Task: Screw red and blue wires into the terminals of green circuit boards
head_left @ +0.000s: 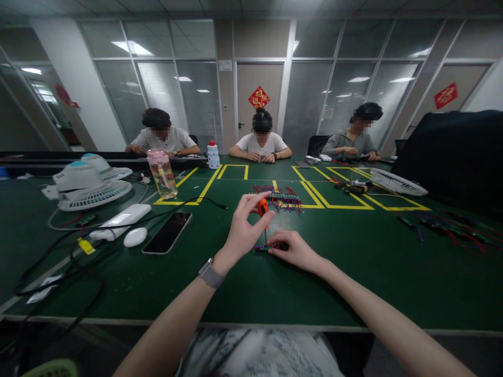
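Observation:
My left hand (pixel 247 222), with a watch on its wrist, is closed round the orange handle of a screwdriver (pixel 263 207). The screwdriver stands upright, its thin dark shaft reaching down to a small green circuit board (pixel 262 249) on the table. At the board's right end, the fingers of my right hand (pixel 293 250) pinch it against the green surface. Part of the board is hidden under those fingers. Just beyond my hands lies a row of similar boards (pixel 286 199) with red and blue wires.
Left of my hands lie a phone (pixel 168 233), a white oval case (pixel 135 237), a power strip (pixel 121 221), black cables and fans (pixel 94 193). A drink bottle (pixel 163 175) stands farther back. Wired boards (pixel 451 228) lie at right. Three people sit across the table.

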The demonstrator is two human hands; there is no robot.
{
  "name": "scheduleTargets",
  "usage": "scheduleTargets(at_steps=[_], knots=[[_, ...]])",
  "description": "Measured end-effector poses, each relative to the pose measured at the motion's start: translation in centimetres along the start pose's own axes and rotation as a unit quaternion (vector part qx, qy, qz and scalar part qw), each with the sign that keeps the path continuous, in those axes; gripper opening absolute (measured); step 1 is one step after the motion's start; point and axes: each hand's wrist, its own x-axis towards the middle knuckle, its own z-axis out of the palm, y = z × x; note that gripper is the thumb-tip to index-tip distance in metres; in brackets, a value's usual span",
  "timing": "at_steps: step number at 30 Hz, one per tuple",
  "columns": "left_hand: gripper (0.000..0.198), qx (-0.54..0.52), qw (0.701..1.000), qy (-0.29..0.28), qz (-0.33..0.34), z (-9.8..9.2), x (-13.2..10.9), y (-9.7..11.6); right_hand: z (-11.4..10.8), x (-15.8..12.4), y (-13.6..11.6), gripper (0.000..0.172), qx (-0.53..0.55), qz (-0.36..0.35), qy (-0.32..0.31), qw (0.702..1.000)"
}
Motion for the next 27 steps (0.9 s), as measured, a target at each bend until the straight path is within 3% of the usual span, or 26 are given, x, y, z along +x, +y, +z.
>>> scheduleTargets(at_steps=[4,10,16,22,27], knots=[[0.039,-0.101,0.994,-0.005,-0.049,0.19,0.00,-0.08,0.09,-0.02,0.11,0.012,0.007,0.004,0.001,1.000],[0.029,0.008,0.999,0.051,-0.009,0.03,0.09,-0.14,-0.01,-0.04,-0.07,0.012,0.010,0.007,-0.003,1.000],[0.038,-0.090,0.994,0.012,-0.053,0.15,0.09,-0.11,0.04,0.02,0.08,0.011,0.001,0.001,-0.003,1.000],[0.029,0.013,0.999,0.043,-0.001,0.08,0.01,-0.11,0.09,-0.01,0.29,0.011,0.002,-0.002,0.003,1.000],[0.036,-0.079,0.996,0.009,-0.040,0.11,-0.01,-0.09,0.07,-0.02,0.28,0.011,0.001,-0.004,0.000,1.000]])
